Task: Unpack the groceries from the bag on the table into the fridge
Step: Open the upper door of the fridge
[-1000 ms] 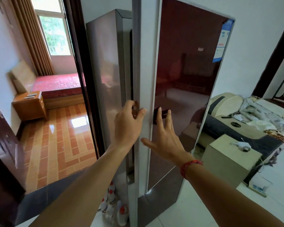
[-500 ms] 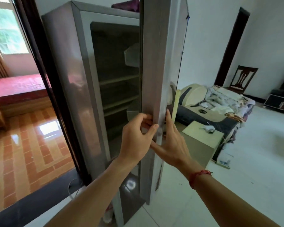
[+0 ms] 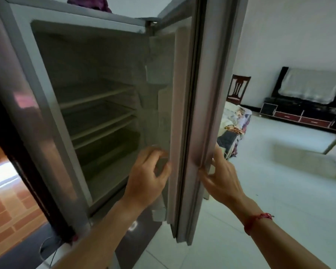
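The fridge [image 3: 27, 113] fills the left and centre of the frame. Its door [image 3: 202, 94] is swung wide and is seen edge-on down the middle. The door is held by 2 hands. The right hand [image 3: 221, 177], at centre right, is curled round the outer edge. The left hand [image 3: 145, 177], at lower centre, is curled against the inner lining and appears to grip it, though the exact contact is lost in blur.

Inside, the shelves [image 3: 97, 98] are exposed and nothing is seen on them. The bag and the groceries are not in view. A blurred leg at the right edge may belong to the bench, but that cannot be told.

Only step 1, the opening of the fridge, is judged done. Every item is judged yet to be fetched and shelved.
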`<action>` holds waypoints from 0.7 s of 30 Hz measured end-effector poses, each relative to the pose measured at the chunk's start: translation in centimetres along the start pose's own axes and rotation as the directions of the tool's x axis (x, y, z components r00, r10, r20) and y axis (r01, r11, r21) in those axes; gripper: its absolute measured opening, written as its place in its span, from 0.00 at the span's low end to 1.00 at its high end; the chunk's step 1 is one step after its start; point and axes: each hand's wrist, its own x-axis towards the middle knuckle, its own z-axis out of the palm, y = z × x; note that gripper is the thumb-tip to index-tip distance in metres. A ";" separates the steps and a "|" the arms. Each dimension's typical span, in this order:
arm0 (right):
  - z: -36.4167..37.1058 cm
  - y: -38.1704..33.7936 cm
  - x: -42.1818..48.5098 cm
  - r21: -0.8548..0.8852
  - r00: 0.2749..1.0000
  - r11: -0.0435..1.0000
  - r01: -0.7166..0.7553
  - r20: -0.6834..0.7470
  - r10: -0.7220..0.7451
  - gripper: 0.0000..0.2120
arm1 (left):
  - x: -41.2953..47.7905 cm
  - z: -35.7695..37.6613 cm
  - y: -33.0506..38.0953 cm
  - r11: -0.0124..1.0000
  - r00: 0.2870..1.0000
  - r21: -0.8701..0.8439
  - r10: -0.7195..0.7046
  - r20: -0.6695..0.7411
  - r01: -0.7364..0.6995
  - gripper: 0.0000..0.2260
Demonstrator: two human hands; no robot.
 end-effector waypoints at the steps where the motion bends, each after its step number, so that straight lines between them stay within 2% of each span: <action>1: -0.6 0.5 -0.2 -0.001 1.000 1.000 -0.019 -0.012 0.019 0.32 | 0.5 0.3 -0.4 0.998 0.999 0.049 0.042 0.000 -0.042 0.10; 4: -2.1 1.8 -0.6 -0.008 0.993 0.995 -0.104 -0.051 0.104 0.27 | 2.2 1.5 -1.9 0.969 0.985 0.178 0.170 0.011 -0.169 0.12; 6: -2.9 2.8 -0.7 -0.004 0.983 0.988 -0.157 -0.092 0.156 0.27 | 3.3 2.5 -3.2 0.956 0.978 0.207 0.199 0.057 -0.207 0.15; 12: -5.1 4.5 -0.7 0.045 0.942 0.955 -0.294 -0.153 0.298 0.42 | 5.7 6.3 -6.0 0.933 0.945 0.217 0.237 0.225 -0.286 0.20; 17: -5.5 5.1 -0.8 0.040 0.925 0.943 -0.330 -0.185 0.331 0.50 | 6.7 9.1 -5.8 0.917 0.923 0.173 0.323 0.207 -0.359 0.21; 21: -5.7 6.2 0.0 0.087 0.901 0.921 -0.379 -0.190 0.389 0.53 | 7.7 10.9 -5.3 0.856 0.873 0.189 0.446 0.197 -0.481 0.18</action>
